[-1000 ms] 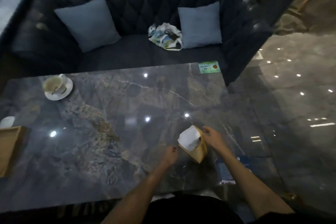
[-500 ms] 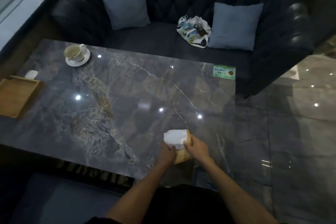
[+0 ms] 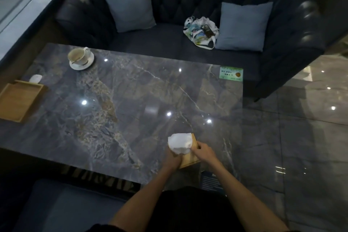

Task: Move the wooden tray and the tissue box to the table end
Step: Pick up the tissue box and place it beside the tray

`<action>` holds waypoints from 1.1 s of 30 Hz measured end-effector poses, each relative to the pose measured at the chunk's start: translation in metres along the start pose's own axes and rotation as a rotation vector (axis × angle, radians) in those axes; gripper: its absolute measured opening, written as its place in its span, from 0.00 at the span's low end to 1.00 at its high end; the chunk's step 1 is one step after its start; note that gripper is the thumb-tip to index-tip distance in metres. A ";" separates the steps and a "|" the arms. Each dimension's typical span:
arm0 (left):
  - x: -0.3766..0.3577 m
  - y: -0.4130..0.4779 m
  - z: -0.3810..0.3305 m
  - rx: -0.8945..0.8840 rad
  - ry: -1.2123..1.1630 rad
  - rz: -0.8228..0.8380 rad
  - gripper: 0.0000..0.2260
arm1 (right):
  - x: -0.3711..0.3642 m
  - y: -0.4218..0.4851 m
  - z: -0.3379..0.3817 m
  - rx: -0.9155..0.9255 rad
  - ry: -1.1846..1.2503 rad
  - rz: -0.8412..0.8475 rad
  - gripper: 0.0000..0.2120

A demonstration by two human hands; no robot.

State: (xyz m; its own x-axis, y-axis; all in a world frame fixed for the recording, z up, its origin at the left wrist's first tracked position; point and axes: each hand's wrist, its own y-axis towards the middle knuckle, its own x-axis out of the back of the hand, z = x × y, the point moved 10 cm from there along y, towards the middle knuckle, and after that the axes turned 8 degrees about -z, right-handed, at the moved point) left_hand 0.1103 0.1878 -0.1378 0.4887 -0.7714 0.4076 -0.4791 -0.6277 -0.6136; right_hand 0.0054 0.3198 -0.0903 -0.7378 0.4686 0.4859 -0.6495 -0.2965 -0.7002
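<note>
A small wooden tissue box (image 3: 189, 160) with a white tissue (image 3: 180, 143) sticking out of its top sits near the front right edge of the dark marble table (image 3: 131, 100). My left hand (image 3: 172, 158) grips its left side and my right hand (image 3: 203, 151) grips its right side. A flat square wooden tray (image 3: 17, 100) lies at the table's far left end, well away from both hands.
A white cup on a saucer (image 3: 81, 57) stands at the back left. A small white object (image 3: 35, 78) lies behind the tray. A green card (image 3: 231, 74) sits at the back right corner. A dark sofa (image 3: 169, 5) with two cushions and a bag (image 3: 200, 31) lies beyond.
My left hand closed onto the tissue box and my right hand shifted onto its side. The view swung left, bringing the tray and cup further into sight.
</note>
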 end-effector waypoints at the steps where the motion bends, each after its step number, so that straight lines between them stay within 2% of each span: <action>1: -0.003 0.005 0.004 0.019 0.018 -0.003 0.48 | -0.001 0.001 0.000 -0.004 -0.002 0.007 0.25; 2: -0.004 0.007 0.007 0.053 0.044 0.000 0.47 | -0.003 0.000 0.001 -0.014 -0.007 0.005 0.26; 6: 0.002 -0.011 -0.015 0.108 0.116 0.054 0.30 | -0.004 -0.004 0.002 -0.062 -0.011 -0.080 0.26; 9: 0.007 -0.019 -0.017 0.194 0.062 -0.039 0.28 | -0.004 -0.005 -0.006 -0.091 0.035 -0.158 0.25; 11: 0.005 -0.021 -0.015 0.197 0.039 -0.064 0.29 | -0.007 -0.002 -0.014 -0.112 0.055 -0.176 0.26; 15: 0.004 -0.012 -0.007 0.141 0.048 -0.009 0.29 | -0.008 -0.008 -0.010 -0.151 0.011 -0.172 0.28; 21: 0.007 0.005 0.006 0.064 0.040 0.114 0.30 | -0.025 -0.011 0.008 -0.103 -0.065 -0.121 0.29; 25: 0.016 0.026 0.019 0.059 -0.013 0.131 0.32 | -0.035 -0.016 0.020 -0.122 -0.077 -0.167 0.21; 28: 0.016 0.067 0.059 0.059 -0.066 0.126 0.40 | -0.050 -0.019 0.025 -0.181 -0.040 -0.190 0.22; 30: 0.015 0.087 0.079 0.022 -0.023 0.150 0.39 | -0.061 -0.022 0.030 -0.218 -0.025 -0.207 0.22; 33: 0.061 0.074 0.057 -0.002 0.042 0.189 0.40 | -0.083 -0.027 0.051 -0.208 0.037 -0.227 0.13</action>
State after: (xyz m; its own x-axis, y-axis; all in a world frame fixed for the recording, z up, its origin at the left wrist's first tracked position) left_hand 0.1458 0.1005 -0.1968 0.3589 -0.8791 0.3136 -0.5605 -0.4717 -0.6807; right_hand 0.0751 0.2464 -0.0851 -0.5681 0.5348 0.6255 -0.7426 -0.0055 -0.6697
